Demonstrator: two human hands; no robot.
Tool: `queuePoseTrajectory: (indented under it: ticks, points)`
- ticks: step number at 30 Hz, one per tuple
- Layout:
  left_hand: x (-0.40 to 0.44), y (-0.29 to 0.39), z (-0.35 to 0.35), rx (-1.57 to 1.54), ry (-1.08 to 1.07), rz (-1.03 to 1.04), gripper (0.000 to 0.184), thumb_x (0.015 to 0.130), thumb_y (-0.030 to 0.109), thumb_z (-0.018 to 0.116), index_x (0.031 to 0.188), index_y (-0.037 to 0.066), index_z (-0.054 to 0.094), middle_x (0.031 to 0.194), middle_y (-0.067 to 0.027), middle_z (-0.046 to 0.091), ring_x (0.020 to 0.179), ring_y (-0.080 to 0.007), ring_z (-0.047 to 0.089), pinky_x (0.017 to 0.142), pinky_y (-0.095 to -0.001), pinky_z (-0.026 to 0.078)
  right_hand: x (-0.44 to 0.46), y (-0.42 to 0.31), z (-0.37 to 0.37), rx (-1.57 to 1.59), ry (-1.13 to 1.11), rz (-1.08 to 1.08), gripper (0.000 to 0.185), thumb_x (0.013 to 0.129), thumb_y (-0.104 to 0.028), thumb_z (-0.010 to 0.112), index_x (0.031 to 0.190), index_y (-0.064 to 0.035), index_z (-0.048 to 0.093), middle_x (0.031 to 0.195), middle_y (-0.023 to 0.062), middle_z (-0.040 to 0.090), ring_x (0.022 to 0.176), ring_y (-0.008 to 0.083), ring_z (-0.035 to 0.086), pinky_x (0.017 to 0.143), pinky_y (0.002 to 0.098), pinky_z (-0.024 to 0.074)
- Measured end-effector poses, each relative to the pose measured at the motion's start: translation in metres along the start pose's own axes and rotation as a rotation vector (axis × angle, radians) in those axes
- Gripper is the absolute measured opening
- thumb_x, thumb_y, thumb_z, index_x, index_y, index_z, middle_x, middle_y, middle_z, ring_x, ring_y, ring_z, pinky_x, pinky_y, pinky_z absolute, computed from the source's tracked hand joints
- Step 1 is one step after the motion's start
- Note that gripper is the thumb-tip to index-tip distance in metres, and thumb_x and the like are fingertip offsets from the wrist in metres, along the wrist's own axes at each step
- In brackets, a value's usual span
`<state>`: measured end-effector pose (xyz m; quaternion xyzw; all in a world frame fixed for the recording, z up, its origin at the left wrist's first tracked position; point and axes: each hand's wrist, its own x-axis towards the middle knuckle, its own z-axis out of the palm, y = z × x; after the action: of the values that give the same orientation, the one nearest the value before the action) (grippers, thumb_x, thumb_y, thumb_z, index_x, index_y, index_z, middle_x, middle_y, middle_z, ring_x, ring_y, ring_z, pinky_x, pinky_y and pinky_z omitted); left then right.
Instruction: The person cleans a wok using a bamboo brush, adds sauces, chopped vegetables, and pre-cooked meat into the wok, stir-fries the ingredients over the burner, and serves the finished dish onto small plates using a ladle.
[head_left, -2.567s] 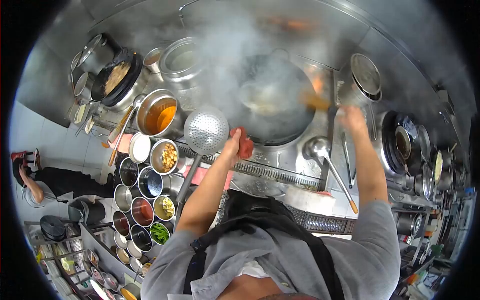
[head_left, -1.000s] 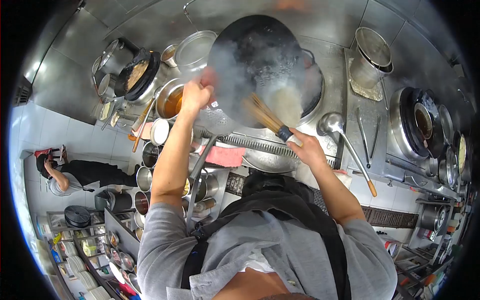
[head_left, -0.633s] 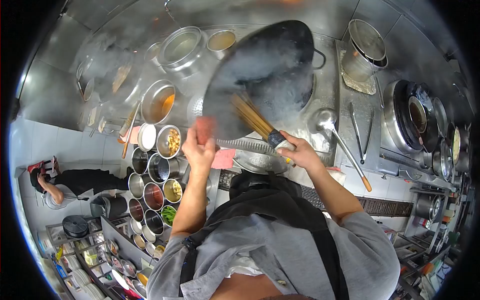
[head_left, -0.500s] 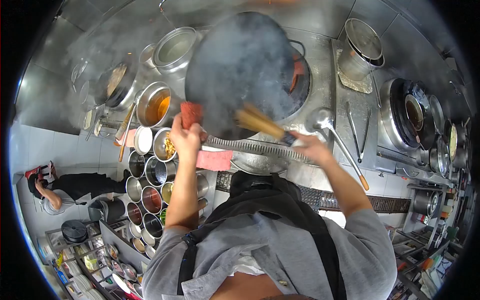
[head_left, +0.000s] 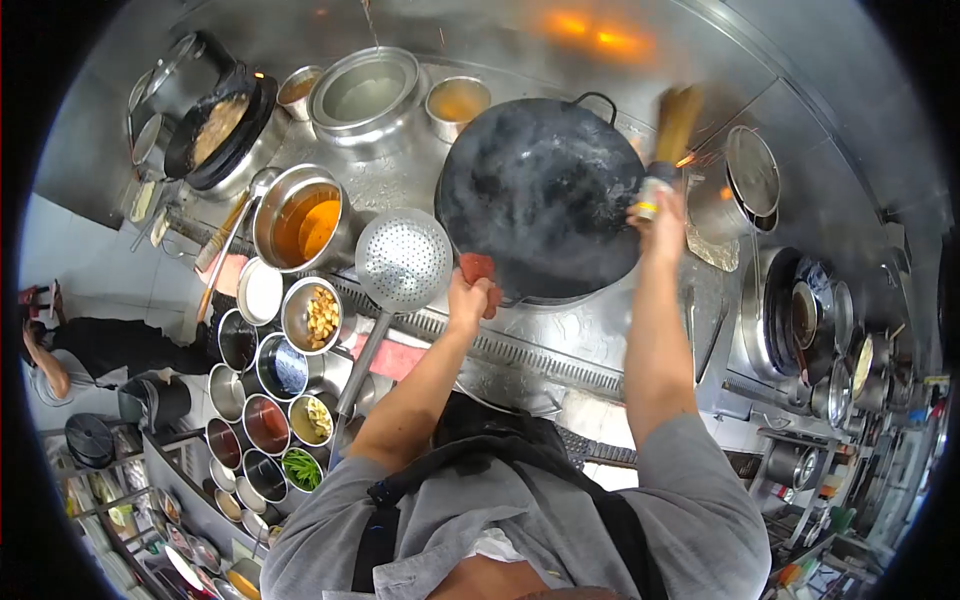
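My left hand [head_left: 467, 300] is closed on a folded red cloth [head_left: 481, 283] at the near left rim of a large black wok [head_left: 540, 195]. The wok lies level on the stove, dark inside, with thin steam over it and a loop handle at its far side. To the right of the wok, my right hand [head_left: 660, 222] grips a bamboo brush [head_left: 676, 125] by its wrapped end, bristles pointing up and away. A perforated skimmer [head_left: 404, 261] lies just left of my left hand, over the stove's front edge.
A pot of orange liquid [head_left: 300, 225], a lidded-looking steel pot [head_left: 365, 100] and several ingredient bowls [head_left: 267, 423] stand at the left. A strainer [head_left: 752, 170] rests on a pot at the right. Another person [head_left: 120, 345] is at the far left. Orange flame glow shows behind the wok.
The tilted wok has come down level on the stove. My left hand with the cloth has shifted right; my right hand has lifted the brush away from the wok, up and to the right.
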<state>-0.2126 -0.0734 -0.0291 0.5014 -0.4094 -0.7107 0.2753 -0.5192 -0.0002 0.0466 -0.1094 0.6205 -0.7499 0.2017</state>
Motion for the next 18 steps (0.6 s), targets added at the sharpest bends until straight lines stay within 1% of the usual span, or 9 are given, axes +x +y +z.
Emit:
queuePoseTrajectory:
  ticks: [1,2,4,6,9,11,13,14,18]
  points:
    - [-0.001,-0.007,0.000,0.019,0.006,0.000,0.028,0.074,0.001,0.055,0.101,0.001,0.047,0.080,-0.0118,0.057,0.056,-0.0208,0.058,0.045,-0.0316,0.046,0.015,0.029,0.007,-0.024,-0.051,0.379,0.064,0.087,-0.021,0.060,0.143,-0.0099,0.031,0.082,0.0132,0.062,0.049,0.0208,0.059,0.040,0.0312,0.0481]
    - [-0.001,-0.013,0.001,0.012,0.013,-0.007,0.028,0.074,0.001,0.055,0.101,0.001,0.047,0.080,-0.0118,0.057,0.056,-0.0208,0.058,0.045,-0.0316,0.046,-0.006,0.038,0.029,-0.301,-0.018,0.192,0.064,0.086,-0.020,0.060,0.143,-0.0099,0.032,0.075,0.0113,0.061,0.048,0.0198,0.058,0.038,0.0311,0.0468]
    - [0.003,-0.026,-0.002,-0.045,0.056,0.119,0.030,0.074,0.000,0.054,0.103,-0.002,0.045,0.084,-0.0140,0.057,0.061,-0.0233,0.062,0.050,-0.0330,0.050,-0.030,0.022,0.051,-0.205,-0.070,0.204,0.062,0.085,-0.020,0.062,0.141,-0.0106,0.038,0.077,0.0110,0.061,0.047,0.0185,0.058,0.038,0.0295,0.0449]
    - [0.001,-0.042,-0.010,-0.005,0.049,0.089,0.033,0.074,-0.002,0.054,0.105,-0.003,0.043,0.087,-0.0153,0.057,0.064,-0.0243,0.064,0.052,-0.0334,0.051,-0.059,0.021,0.047,-0.730,-0.468,0.166,0.065,0.080,-0.022,0.069,0.140,-0.0161,0.042,0.098,0.0130,0.065,0.069,0.0213,0.065,0.061,0.0333,0.0543]
    - [0.010,-0.043,-0.007,0.049,0.042,0.134,0.033,0.075,0.000,0.053,0.107,-0.003,0.042,0.088,-0.0162,0.058,0.064,-0.0239,0.064,0.050,-0.0325,0.051,-0.065,0.018,0.019,-1.331,-0.888,-0.136,0.062,0.074,-0.028,0.072,0.133,-0.0224,0.051,0.111,0.0139,0.065,0.109,0.0281,0.058,0.095,0.0342,0.0440]
    - [0.010,-0.045,-0.009,0.088,0.024,0.102,0.033,0.075,0.001,0.054,0.106,-0.003,0.043,0.088,-0.0162,0.058,0.065,-0.0237,0.064,0.052,-0.0327,0.051,-0.003,0.001,-0.031,-1.349,-0.807,-0.012,0.058,0.077,-0.030,0.067,0.132,-0.0209,0.051,0.106,0.0154,0.065,0.102,0.0326,0.061,0.090,0.0369,0.0475]
    - [0.008,-0.047,-0.011,0.139,0.018,0.065,0.032,0.075,0.001,0.054,0.106,-0.003,0.044,0.089,-0.0163,0.058,0.066,-0.0235,0.064,0.054,-0.0328,0.052,0.021,-0.046,-0.021,-1.794,-0.395,-0.364,0.057,0.082,-0.030,0.063,0.135,-0.0214,0.046,0.097,0.0193,0.066,0.090,0.0361,0.064,0.081,0.0436,0.0500]
    - [0.006,-0.046,-0.006,0.164,0.018,0.090,0.032,0.075,0.002,0.055,0.105,-0.003,0.044,0.089,-0.0162,0.059,0.067,-0.0230,0.064,0.057,-0.0327,0.052,0.031,-0.052,-0.022,-1.788,-0.152,-0.503,0.059,0.082,-0.031,0.064,0.137,-0.0213,0.043,0.094,0.0204,0.066,0.087,0.0371,0.064,0.077,0.0458,0.0499]
    - [0.009,-0.043,-0.002,0.247,0.034,0.148,0.030,0.075,0.003,0.056,0.103,-0.003,0.047,0.091,-0.0149,0.059,0.072,-0.0214,0.063,0.066,-0.0328,0.052,-0.001,-0.022,0.050,-1.350,-0.078,-0.286,0.062,0.082,-0.033,0.064,0.137,-0.0207,0.041,0.098,0.0230,0.065,0.089,0.0392,0.063,0.074,0.0474,0.0495]
